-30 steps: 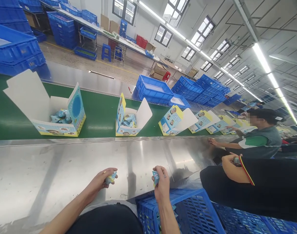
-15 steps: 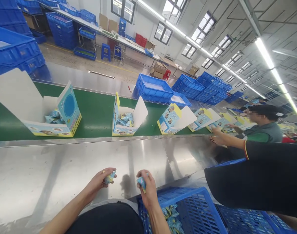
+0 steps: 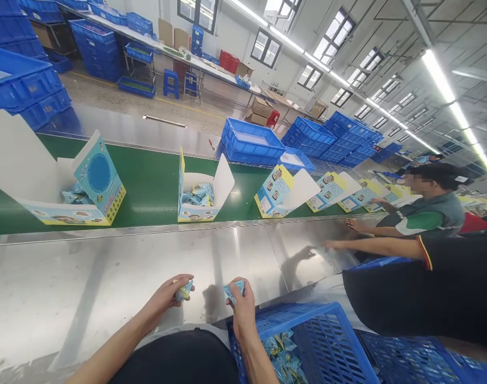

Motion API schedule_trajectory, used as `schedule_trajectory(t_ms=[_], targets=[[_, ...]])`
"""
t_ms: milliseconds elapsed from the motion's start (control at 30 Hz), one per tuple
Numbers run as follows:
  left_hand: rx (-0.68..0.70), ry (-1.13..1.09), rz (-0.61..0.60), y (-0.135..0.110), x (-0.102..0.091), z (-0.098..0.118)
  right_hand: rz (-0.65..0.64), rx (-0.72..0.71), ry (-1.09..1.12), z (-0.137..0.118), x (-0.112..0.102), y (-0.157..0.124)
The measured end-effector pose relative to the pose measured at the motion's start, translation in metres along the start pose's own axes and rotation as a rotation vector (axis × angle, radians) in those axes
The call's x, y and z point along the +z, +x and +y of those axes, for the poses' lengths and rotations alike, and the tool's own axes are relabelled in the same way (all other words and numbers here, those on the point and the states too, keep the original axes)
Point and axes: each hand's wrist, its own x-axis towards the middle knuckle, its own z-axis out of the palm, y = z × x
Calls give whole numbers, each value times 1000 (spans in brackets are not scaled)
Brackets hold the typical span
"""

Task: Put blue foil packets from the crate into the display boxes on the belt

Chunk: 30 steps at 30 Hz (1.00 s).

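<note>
My left hand (image 3: 172, 295) is closed around a small blue and yellow wrapped packet (image 3: 184, 290), held over the metal ledge. A similar blue packet (image 3: 234, 290) sits in my right hand (image 3: 243, 306), pinched between thumb and fingers. Below and right of that hand, a blue plastic crate (image 3: 327, 341) holds several more packets (image 3: 283, 352). Beyond both hands, an open printed carton (image 3: 197, 214) with packets inside stands on the green conveyor belt (image 3: 151, 192). To its left is a larger-looking open carton (image 3: 102, 184), also with packets in it.
More open cartons (image 3: 272, 192) line the belt to the right; what they hold is hidden. A co-worker's arm (image 3: 371, 246) reaches over the metal ledge (image 3: 127, 261) from the right. Another person (image 3: 435, 208) sits farther along. Blue bins (image 3: 251, 141) stand behind the belt.
The cartons have shifted slightly left in view. Both my hands keep their packets, the right one turned a little. The nearby co-worker's arm has drawn back from the cartons towards the ledge.
</note>
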Motion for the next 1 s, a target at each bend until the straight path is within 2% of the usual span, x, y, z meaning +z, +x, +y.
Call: schedule_trajectory(t_ms=[100, 133, 267, 400, 533, 600, 667, 733, 800, 900, 1000], targets=[[2, 11, -6, 7, 15, 2, -271, 77, -84, -2, -10, 3], [2, 20, -7, 10, 22, 3, -324, 96, -100, -1, -13, 4], [18, 80, -46, 28, 59, 1, -275, 21, -170, 5, -26, 15], [48, 163, -196, 44, 105, 3, -407, -25, -162, 9, -45, 42], [71, 304, -437, 63, 142, 17, -287, -4, -60, 4, -75, 80], [93, 284, -501, 82, 156, 21, -233, 61, 54, 0, -94, 106], [85, 226, -425, 110, 168, 20, -129, 168, 219, -8, -118, 143], [37, 204, -297, 143, 178, 18, 75, 284, 369, -23, -147, 191], [-2, 210, -209, 176, 186, 21, 265, 350, 458, -48, -184, 251], [-40, 225, -105, 218, 194, 40, 403, 295, 510, -103, -249, 353], [-80, 237, -29, 250, 201, 72, 472, 172, 544, -174, -316, 456]])
